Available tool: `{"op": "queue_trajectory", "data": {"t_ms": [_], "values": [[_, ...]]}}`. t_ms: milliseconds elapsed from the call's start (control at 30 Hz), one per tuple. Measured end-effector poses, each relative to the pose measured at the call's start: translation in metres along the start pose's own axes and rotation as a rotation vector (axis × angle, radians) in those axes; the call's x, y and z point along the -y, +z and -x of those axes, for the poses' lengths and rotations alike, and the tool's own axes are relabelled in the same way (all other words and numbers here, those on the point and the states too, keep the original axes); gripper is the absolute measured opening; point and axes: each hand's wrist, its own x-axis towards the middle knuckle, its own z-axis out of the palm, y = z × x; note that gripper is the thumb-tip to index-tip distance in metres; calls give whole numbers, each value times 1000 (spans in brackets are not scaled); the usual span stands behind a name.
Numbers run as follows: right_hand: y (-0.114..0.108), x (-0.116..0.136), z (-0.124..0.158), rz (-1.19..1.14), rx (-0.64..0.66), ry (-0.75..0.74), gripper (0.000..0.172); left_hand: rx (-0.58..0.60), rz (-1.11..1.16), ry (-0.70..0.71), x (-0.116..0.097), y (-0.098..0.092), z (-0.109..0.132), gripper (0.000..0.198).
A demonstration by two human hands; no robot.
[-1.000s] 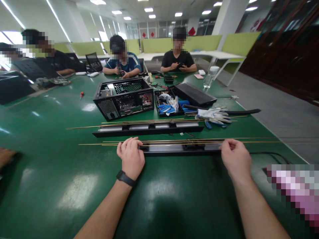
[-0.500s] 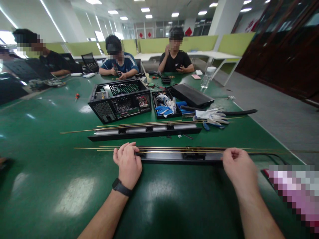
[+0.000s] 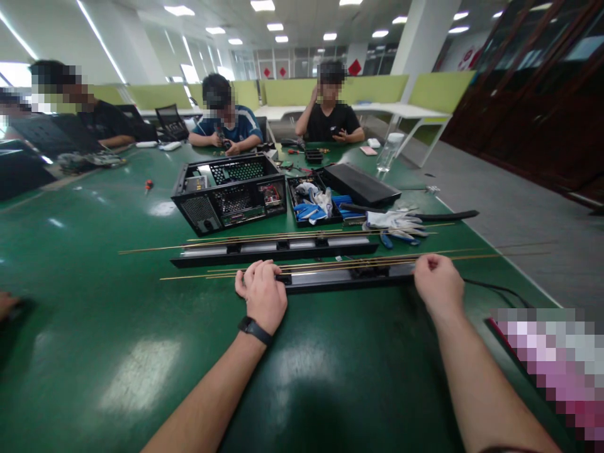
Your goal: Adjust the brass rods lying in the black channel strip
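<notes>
A long black bar [image 3: 325, 286] with a silvery inner strip and dark brackets lies across the table in front of me. Several thin brass-coloured rods [image 3: 221, 274] run along its top and stick out past both ends. My left hand [image 3: 264, 292], with a dark band on the wrist, is wrapped over the bar's left end, fingers across the rods. At the right end, my right hand [image 3: 440, 284] is closed in a pinch around the rods and the bar's end; the fingertips are partly hidden. A similar bar [image 3: 212, 259] with rods lies just beyond.
Farther back stand an open black computer case [image 3: 231, 192], a black tray [image 3: 314, 220] with gloves, a dark flat panel [image 3: 361, 182] and more gloves [image 3: 396, 226]. A clear bottle [image 3: 389, 154] is near the right edge. Several people sit across the table.
My left hand has shifted right and away from me. The near bar and its rods now slant up towards the right in view, and my right hand sits slightly farther away.
</notes>
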Motion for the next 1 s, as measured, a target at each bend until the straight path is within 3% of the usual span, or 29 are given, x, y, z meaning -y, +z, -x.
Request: {"op": "queue_trajectory", "data": {"t_ms": [133,567,767,1000], "values": [[0,3,4,-2,0,3,23,16,-11,-11,2,-5,-2,24],[-29,-3,65,-61,81,89,24,10,-66,20,26,-38,19,23],[-32,-4,69,-99,74,79,24,-24,-48,38,32,-37,23,21],[-29,-9,67,-96,43,45,26,26,-76,63,36,-41,23,18]]}}
